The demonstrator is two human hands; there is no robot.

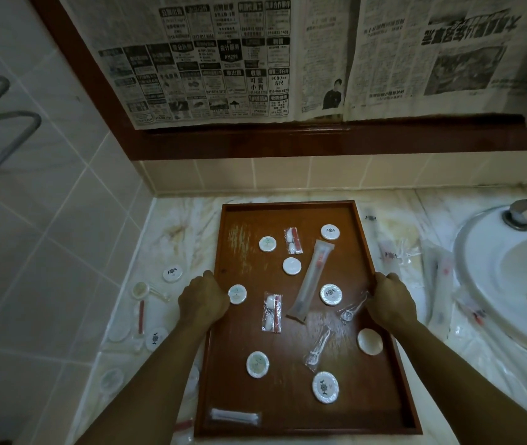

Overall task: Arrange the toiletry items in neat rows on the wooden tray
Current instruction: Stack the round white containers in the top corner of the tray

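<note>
Left hand [203, 300], right hand [390, 300] grip wooden tray [288, 425].

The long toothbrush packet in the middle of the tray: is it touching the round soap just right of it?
Apart. The head view shows bare wood between the toothbrush packet and the round soap all along the wooden tray.

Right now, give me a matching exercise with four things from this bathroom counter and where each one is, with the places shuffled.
Things:
1. long clear-wrapped toothbrush packet
2. brown wooden tray
3. white ceramic sink
4. black-and-white newspaper

Places:
A. covering the wall above the counter
B. right of the tray
C. on the marble counter, both hands gripping its long edges
D. lying diagonally on the tray

Pairs: 1-D, 2-C, 3-B, 4-A
</note>
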